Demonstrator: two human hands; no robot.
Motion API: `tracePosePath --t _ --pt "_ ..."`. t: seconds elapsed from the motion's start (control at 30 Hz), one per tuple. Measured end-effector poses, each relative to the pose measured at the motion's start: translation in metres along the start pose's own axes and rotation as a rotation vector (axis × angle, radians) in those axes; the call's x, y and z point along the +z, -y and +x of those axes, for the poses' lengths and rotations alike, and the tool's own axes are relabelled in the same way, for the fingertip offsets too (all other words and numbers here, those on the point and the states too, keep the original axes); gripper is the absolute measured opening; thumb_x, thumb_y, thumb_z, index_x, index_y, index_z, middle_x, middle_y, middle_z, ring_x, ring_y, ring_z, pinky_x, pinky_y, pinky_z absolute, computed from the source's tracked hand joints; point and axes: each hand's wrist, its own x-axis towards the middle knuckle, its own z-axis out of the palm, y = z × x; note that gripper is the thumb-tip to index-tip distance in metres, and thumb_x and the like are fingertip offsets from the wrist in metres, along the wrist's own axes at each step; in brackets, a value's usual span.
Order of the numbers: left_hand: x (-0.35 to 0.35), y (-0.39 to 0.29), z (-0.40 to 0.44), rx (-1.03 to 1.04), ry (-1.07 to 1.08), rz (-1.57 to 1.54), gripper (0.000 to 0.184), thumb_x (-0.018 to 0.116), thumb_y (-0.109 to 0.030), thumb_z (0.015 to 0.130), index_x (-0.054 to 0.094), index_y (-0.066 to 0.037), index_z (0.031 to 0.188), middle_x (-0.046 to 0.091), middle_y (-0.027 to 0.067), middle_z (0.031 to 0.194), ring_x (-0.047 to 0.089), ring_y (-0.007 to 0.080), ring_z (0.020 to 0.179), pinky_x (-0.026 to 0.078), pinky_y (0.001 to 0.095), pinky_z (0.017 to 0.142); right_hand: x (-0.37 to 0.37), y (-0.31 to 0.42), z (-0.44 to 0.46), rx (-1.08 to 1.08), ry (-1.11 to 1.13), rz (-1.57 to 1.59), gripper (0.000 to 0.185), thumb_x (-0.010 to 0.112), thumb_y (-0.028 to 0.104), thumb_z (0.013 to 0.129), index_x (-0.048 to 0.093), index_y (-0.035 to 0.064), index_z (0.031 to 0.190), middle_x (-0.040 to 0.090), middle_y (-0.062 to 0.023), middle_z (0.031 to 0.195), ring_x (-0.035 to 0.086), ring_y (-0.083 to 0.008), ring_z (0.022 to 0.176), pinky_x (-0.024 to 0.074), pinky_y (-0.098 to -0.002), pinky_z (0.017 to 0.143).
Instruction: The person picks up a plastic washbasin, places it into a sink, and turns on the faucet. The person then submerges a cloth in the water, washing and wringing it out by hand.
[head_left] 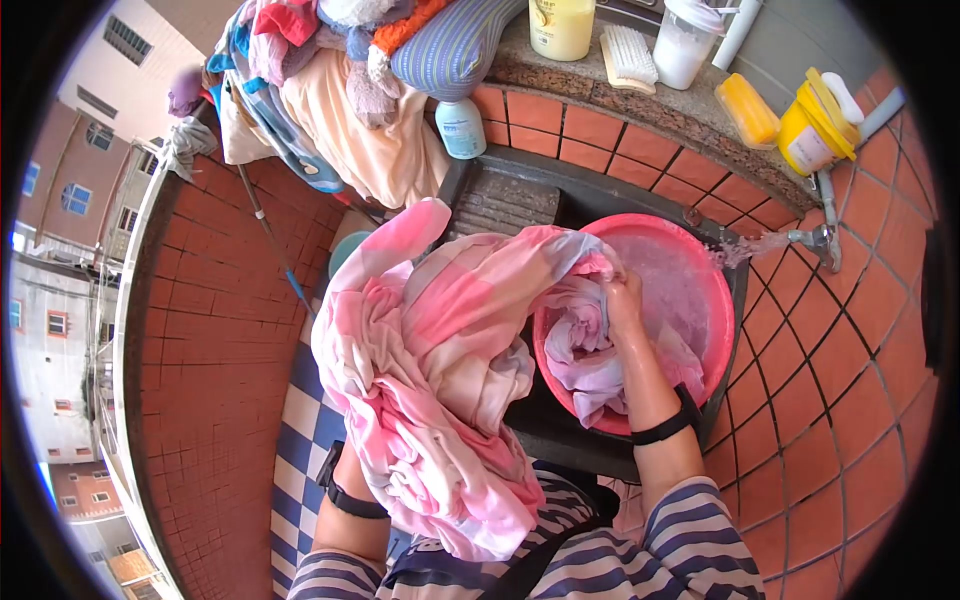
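Observation:
A large pink, white and grey cloth (455,300), perhaps a bed sheet, is bunched in front of my body and drapes into a pink basin (722,300). My right hand (622,298) is closed on its wet end, over the basin. Part of the cloth lies twisted in the sudsy water inside. My left forearm (362,490) goes up under the bulk of the cloth, which hides my left hand and its fingers. The basin stands in a dark sink (600,185) with a ribbed washboard (508,200) on its left.
Water runs from a metal tap (818,240) into the basin. On the ledge (560,78) stand a yellow liquid bottle (560,25), a brush (628,58), a white container (685,45), a yellow bar (748,110) and a yellow tub (815,130). A blue bottle (460,128) stands below piled laundry (350,110).

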Motion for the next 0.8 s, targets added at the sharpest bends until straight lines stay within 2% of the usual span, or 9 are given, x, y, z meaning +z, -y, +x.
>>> tracePosePath --t 0.07,0.13,0.3,0.37,0.43,0.47,0.6,0.67,0.8 --pt "0.010 0.031 0.031 -0.129 0.045 -0.072 0.077 0.063 -0.024 0.058 0.047 0.003 0.128 0.062 0.0164 0.108 0.064 0.0296 0.093 0.053 0.0377 0.087 -0.054 0.071 -0.029 -0.032 -0.121 0.612 0.025 0.054 0.011 0.079 0.065 -0.0023 0.097 0.066 -0.0066 0.090 0.064 -0.0218 0.082 0.0513 -0.0337 0.074" --pt "0.027 0.066 0.065 -0.248 0.089 -0.087 0.078 0.063 -0.023 0.058 0.046 0.003 0.129 0.061 0.0163 0.110 0.064 0.0292 0.093 0.053 0.0373 0.087 -0.118 0.119 -0.050 -0.168 -0.306 0.632 0.043 0.053 0.021 0.087 0.052 -0.0017 0.123 0.058 -0.0134 0.119 0.060 -0.0264 0.106 0.0494 -0.0388 0.093" --pt "0.078 0.149 0.137 -0.181 0.232 0.386 0.082 0.053 0.001 0.059 0.039 -0.004 0.140 0.054 0.0163 0.127 0.057 0.0279 0.111 0.046 0.0346 0.097 -0.196 0.236 -0.135 -0.595 -0.712 0.670 0.059 0.055 0.044 0.086 0.052 0.0000 0.124 0.058 -0.0157 0.120 0.060 -0.0276 0.107 0.0516 -0.0399 0.088" --pt "0.034 0.184 0.165 -0.111 0.339 1.007 0.083 0.053 0.004 0.062 0.035 -0.004 0.143 0.051 0.0197 0.130 0.051 0.0316 0.118 0.042 0.0377 0.101 -0.193 0.245 -0.167 -0.876 -1.083 -0.857 0.050 0.053 0.034 0.090 0.051 -0.0003 0.126 0.057 -0.0140 0.126 0.057 -0.0264 0.113 0.0496 -0.0395 0.089" --pt "0.015 0.189 0.167 -0.159 0.483 1.845 0.082 0.062 -0.004 0.067 0.030 -0.001 0.143 0.037 0.0331 0.135 0.040 0.0452 0.124 0.037 0.0447 0.104 -0.224 0.227 -0.182 -0.701 -1.085 -0.897 0.048 0.051 0.033 0.091 0.051 -0.0002 0.126 0.058 -0.0138 0.125 0.057 -0.0265 0.113 0.0499 -0.0391 0.089" --pt "0.020 0.191 0.153 -0.169 0.481 1.849 0.082 0.062 -0.004 0.067 0.030 -0.001 0.143 0.037 0.0331 0.135 0.040 0.0452 0.124 0.037 0.0447 0.104 -0.234 0.211 -0.184 -0.525 -1.079 -0.921 0.047 0.050 0.033 0.093 0.051 -0.0002 0.126 0.058 -0.0137 0.125 0.057 -0.0266 0.113 0.0501 -0.0387 0.088" --pt "0.042 0.205 0.113 0.278 0.408 1.920 0.103 0.077 -0.019 0.065 0.018 -0.002 0.147 0.023 0.0451 0.135 0.031 0.0566 0.125 0.035 0.0547 0.102 -0.170 0.146 -0.165 -0.407 -0.706 0.721 0.051 0.061 0.018 0.087 0.045 -0.0012 0.131 0.057 -0.0140 0.123 0.058 -0.0267 0.113 0.0496 -0.0374 0.088" --pt "0.048 0.215 0.113 0.351 0.450 1.928 0.114 0.083 -0.024 0.061 0.012 -0.003 0.149 0.019 0.0447 0.138 0.027 0.0582 0.128 0.035 0.0546 0.102 -0.160 0.074 -0.155 -0.265 -0.614 0.276 0.053 0.060 0.013 0.087 0.042 -0.0005 0.134 0.056 -0.0157 0.124 0.057 -0.0277 0.114 0.0481 -0.0384 0.091" --pt "0.068 0.225 0.128 0.133 0.550 1.956 0.126 0.086 -0.033 0.058 0.004 -0.011 0.151 0.003 0.0417 0.145 0.013 0.0584 0.134 0.038 0.0647 0.095 -0.109 0.020 -0.120 -0.139 -0.612 -0.933 0.078 0.064 -0.002 0.073 0.034 0.0091 0.144 0.020 -0.0226 0.152 0.023 -0.0449 0.138 0.0264 -0.0573 0.108"
